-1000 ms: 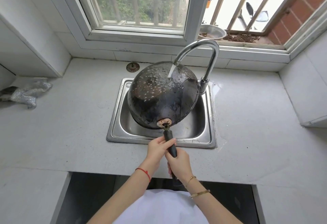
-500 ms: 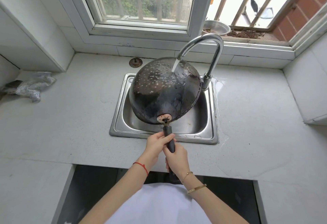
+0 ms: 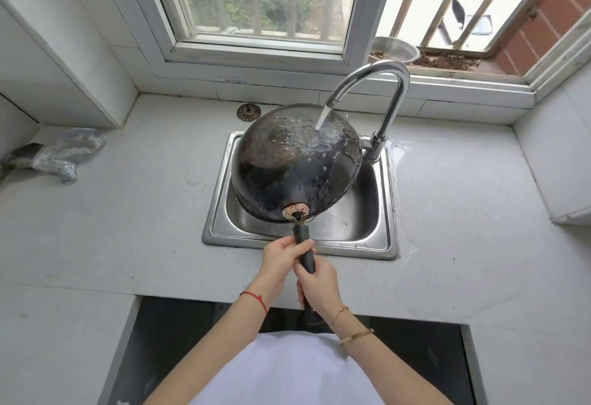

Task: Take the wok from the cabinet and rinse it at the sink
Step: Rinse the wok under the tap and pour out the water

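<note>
So my left hand (image 3: 281, 256) and right hand (image 3: 316, 283) are both wrapped tight around the black handle (image 3: 303, 246), left above right, holding the wok (image 3: 294, 164) bottom-up over the sink (image 3: 374, 219) while the faucet (image 3: 380, 91) runs water onto its back.

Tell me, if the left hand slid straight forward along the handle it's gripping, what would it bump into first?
Probably the brass-coloured bracket joining the handle to the wok. The left hand grips nearest it, with only bare handle between.
</note>
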Demonstrator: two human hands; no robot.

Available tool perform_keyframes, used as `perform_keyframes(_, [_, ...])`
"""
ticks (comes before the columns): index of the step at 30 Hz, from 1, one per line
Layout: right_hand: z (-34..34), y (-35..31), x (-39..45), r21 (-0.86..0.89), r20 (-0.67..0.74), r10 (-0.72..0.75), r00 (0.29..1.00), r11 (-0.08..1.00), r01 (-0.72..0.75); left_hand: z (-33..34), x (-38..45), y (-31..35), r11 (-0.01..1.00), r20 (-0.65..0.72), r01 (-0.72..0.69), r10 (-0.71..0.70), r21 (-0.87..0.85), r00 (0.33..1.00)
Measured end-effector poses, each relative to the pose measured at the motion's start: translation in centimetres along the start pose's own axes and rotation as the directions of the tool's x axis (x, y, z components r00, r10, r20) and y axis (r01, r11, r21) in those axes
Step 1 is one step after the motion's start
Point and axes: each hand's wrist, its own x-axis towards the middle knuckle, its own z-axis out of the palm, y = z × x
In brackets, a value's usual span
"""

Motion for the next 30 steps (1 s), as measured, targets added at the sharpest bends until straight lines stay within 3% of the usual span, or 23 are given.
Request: perform_keyframes(30, [0.75,-0.11,-0.04,-0.034,-0.041,-0.01,0.999,0.999,0.008,-0.74,0.4,0.08,0.999,0.053,0.019,-0.017,-0.037,0.998])
